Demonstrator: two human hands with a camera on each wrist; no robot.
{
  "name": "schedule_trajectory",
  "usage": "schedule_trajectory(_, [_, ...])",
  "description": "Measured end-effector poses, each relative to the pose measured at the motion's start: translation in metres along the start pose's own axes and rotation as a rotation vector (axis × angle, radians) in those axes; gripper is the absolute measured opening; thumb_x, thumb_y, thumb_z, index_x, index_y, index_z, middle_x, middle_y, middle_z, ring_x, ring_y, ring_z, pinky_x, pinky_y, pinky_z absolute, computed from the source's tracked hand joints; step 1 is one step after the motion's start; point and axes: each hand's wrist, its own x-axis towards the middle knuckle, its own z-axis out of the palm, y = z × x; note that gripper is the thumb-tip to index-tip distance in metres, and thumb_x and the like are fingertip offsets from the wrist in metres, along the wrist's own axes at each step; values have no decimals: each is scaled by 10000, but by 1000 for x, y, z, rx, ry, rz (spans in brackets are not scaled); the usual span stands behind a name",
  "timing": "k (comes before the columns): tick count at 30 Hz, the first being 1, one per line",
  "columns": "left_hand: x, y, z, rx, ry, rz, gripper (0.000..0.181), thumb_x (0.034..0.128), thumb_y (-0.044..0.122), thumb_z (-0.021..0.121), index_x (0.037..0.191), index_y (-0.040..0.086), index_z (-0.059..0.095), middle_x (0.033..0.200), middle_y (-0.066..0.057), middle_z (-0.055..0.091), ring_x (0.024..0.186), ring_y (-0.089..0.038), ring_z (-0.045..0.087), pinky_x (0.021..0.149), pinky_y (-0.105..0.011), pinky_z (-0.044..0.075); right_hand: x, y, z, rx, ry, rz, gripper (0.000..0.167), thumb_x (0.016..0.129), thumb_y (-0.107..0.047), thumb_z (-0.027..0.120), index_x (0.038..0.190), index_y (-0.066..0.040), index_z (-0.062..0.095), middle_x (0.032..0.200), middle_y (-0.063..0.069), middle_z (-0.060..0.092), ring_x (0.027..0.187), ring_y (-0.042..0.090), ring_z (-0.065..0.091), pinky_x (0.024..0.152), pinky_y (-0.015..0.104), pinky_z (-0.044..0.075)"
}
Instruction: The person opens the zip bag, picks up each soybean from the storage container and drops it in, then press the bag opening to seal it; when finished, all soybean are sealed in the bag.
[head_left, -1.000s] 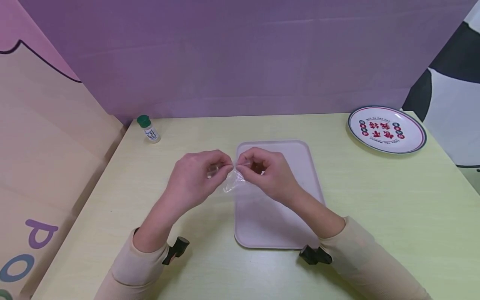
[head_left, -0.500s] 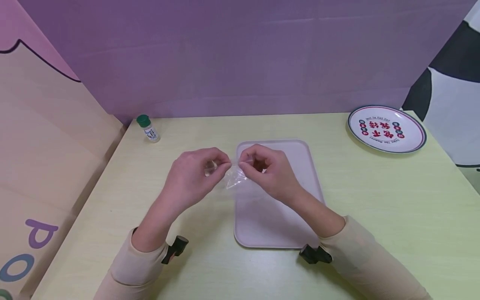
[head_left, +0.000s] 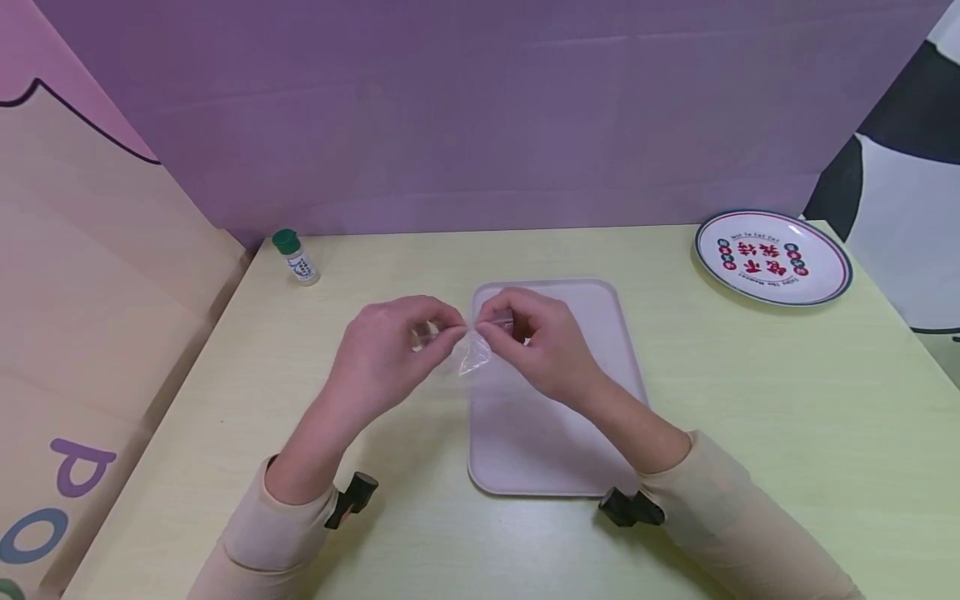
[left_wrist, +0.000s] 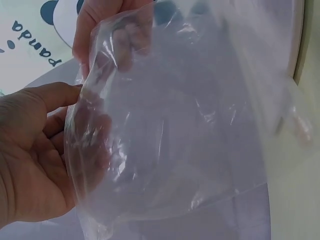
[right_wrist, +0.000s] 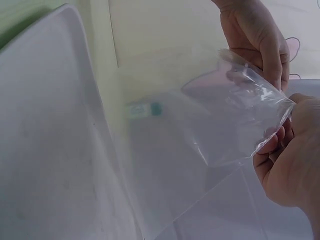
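Note:
A clear, thin plastic bag point(head_left: 475, 354) hangs between my two hands, above the left edge of the pale tray. My left hand point(head_left: 390, 350) pinches the bag's edge between thumb and index finger. Close beside it, my right hand point(head_left: 540, 346) pinches the same edge, the fingertips of both hands nearly meeting. In the left wrist view the crinkled bag point(left_wrist: 175, 125) spreads wide, and fingers show through it. From the right wrist, the bag point(right_wrist: 220, 115) reaches out from the pinched edge, gathered near the fingertips. Whether its mouth is parted, I cannot tell.
Beneath the hands lies a pale rectangular tray point(head_left: 525, 467) on the light table point(head_left: 420, 542). A small green-capped bottle point(head_left: 300, 265) stands at the back left. An oval plate point(head_left: 742, 285) with red characters sits at the back right. Purple panels point(head_left: 480, 125) border the table.
Both hands stay nearly in place, pinching the bag. The fingertips part slightly and come close together again, and the hanging part of the bag shifts a little.

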Motion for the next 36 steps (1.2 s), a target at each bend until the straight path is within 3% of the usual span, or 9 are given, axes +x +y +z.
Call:
schedule_trajectory(6, [-1,1,-2,-7,6,-39,51,908,138,764,959,136,764,899,48,733,742,-125,653,677,-312,541,0,0,-1,31,6,18,88,906,41,680,927,-44,672,729,-6,527,602,166,453,497,244,369])
schedule_trajectory(18, [0,3,1,28,-2,12,56,920,146,762,969,121,763,909,27,740,728,-135,667,650,-308,544,0,0,-2,7,-22,15,83,897,11,709,936,-63,707,845,-20,593,665,171,501,509,253,424])
schedule_trajectory(25, [0,2,-1,-13,-14,-21,65,904,135,768,965,117,761,884,47,725,721,-111,639,653,-289,531,1,2,-2,-30,24,-25,104,896,33,706,915,-68,692,812,-20,569,652,161,485,501,257,420])
schedule_trajectory(36, [-1,1,0,21,-7,13,39,915,146,766,945,122,756,864,48,716,706,-109,631,634,-295,515,1,2,-3,34,10,13,96,872,24,721,908,-65,716,828,-14,611,707,170,551,529,247,482])
